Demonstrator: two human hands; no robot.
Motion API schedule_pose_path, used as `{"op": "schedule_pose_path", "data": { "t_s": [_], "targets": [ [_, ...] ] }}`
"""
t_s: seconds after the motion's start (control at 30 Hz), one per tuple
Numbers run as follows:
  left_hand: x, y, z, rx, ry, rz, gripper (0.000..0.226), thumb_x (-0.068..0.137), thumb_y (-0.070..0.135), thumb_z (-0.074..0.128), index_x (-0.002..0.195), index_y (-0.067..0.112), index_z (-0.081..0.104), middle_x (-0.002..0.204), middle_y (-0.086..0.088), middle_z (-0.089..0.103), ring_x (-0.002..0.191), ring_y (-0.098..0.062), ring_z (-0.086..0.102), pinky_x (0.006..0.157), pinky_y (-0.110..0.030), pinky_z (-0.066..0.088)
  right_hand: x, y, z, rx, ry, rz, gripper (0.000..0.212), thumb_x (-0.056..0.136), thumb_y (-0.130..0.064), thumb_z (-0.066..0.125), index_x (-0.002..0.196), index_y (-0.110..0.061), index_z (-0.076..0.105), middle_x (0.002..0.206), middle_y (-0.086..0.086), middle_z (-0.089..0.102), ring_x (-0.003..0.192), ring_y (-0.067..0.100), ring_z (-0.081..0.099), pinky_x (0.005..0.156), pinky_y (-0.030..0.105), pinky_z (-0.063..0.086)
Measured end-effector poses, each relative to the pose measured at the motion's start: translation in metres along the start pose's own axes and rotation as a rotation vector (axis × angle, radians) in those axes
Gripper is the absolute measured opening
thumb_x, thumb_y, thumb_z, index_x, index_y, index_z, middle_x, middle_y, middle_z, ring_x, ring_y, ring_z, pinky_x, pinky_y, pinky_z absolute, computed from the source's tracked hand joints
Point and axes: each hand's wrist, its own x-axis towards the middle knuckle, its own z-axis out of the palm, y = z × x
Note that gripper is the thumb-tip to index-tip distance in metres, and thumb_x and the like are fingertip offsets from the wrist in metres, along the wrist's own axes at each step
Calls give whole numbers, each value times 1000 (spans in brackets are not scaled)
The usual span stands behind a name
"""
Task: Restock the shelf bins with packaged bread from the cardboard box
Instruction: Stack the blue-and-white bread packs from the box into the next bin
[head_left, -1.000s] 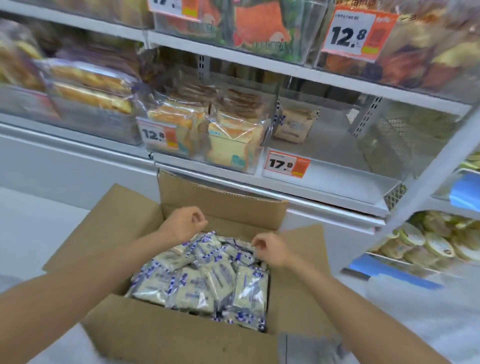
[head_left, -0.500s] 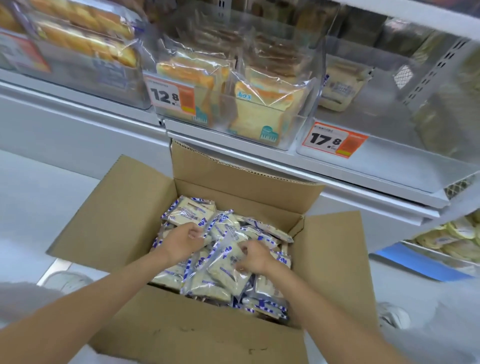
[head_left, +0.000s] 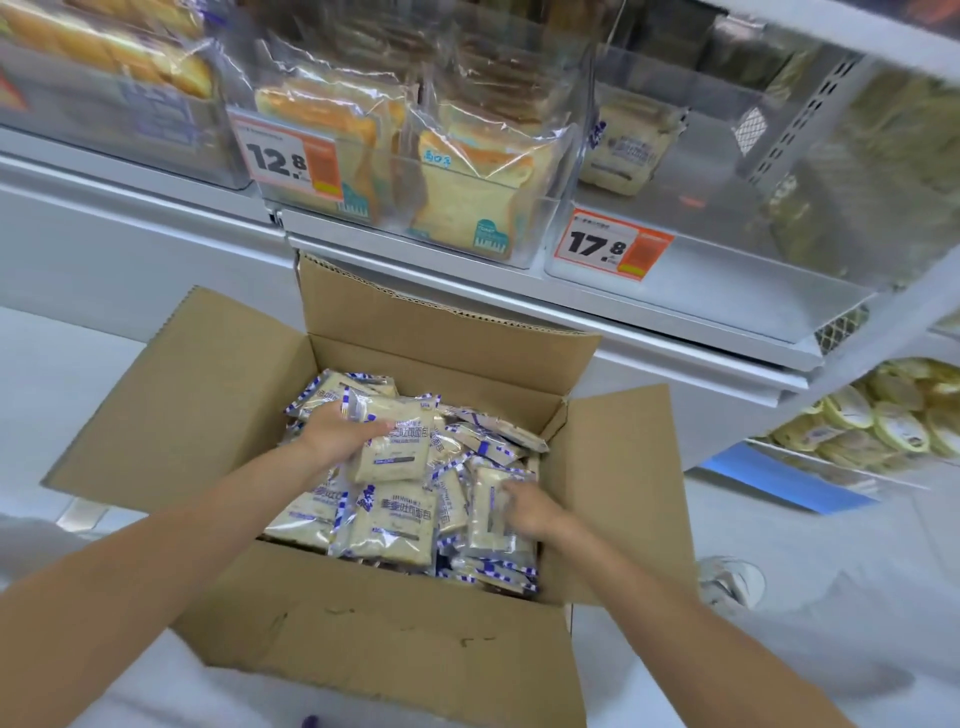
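Note:
An open cardboard box sits on the floor below the shelf, filled with several blue-and-white bread packets. My left hand grips one bread packet and holds it slightly above the pile. My right hand is down at the box's right side, fingers curled round another packet standing on edge. Above, a clear shelf bin with a 17.8 tag holds one similar packet at its back.
A neighbouring clear bin with a 12.8 tag is packed with sliced toast bags. The box's flaps stand open on all sides, the back flap against the shelf edge. A lower shelf at right holds round yellow packages. A white shoe shows beside the box.
The view has dropped closer to the box. My left hand has taken hold of a packet and lifted it; my right hand has moved right and down onto a packet at the box's edge.

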Motion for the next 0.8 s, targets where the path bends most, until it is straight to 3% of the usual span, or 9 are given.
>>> {"op": "schedule_pose_path", "data": {
  "t_s": [0.07,0.17,0.27,0.4,0.57,0.67,0.77,0.8],
  "targets": [
    [0,-3,-4,-38,26,-10,102,77,34,81,153,5,20,155,-11,33,138,-31,37,112,-45,34,-3,-6,17,140,49,-74,49,96,-6,47,144,-13,41,153,6,31,136,24,40,96,21,37],
    [0,-8,-8,-71,23,-30,104,73,35,85,152,7,24,154,-9,36,136,-30,41,111,-47,37,6,-10,25,221,206,41,62,89,-20,66,142,-10,36,142,8,42,132,26,42,104,29,37],
    [-2,-10,-9,-108,26,-17,108,63,36,89,149,8,31,150,-7,43,131,-28,47,108,-45,40,14,-11,28,183,126,125,50,78,-31,78,115,-10,53,114,4,61,110,22,59,91,33,49],
    [5,-6,-16,-163,49,-43,85,73,32,84,143,7,43,129,-7,61,108,-23,61,83,-38,51,13,-15,15,316,131,95,50,77,-17,80,113,-15,45,113,3,52,99,19,54,77,28,43],
    [11,1,-24,-218,-32,-9,100,51,64,86,130,11,56,123,-7,66,114,-26,61,99,-44,44,-12,-31,-35,216,214,-234,35,77,2,69,95,-19,47,91,-6,52,86,14,52,73,30,46],
    [-7,23,-18,-187,-18,29,73,78,55,74,130,9,54,124,-6,61,114,-23,55,97,-37,38,-37,-60,-76,290,252,-423,36,77,-6,76,97,-26,55,99,-14,66,94,6,64,81,24,53],
    [-23,49,-10,-108,-111,90,47,87,61,55,108,19,58,92,-3,56,88,-17,54,106,-46,32,-54,-84,-108,323,322,-540,33,80,-11,77,100,-28,59,105,-16,68,99,-2,65,87,21,53],
    [-32,59,-9,-58,-155,119,53,84,68,51,109,21,57,96,-7,58,91,-18,56,109,-50,31,-58,-90,-115,290,355,-578,32,80,-12,77,102,-28,60,108,-17,67,103,-3,62,92,21,51]
  ]
}}
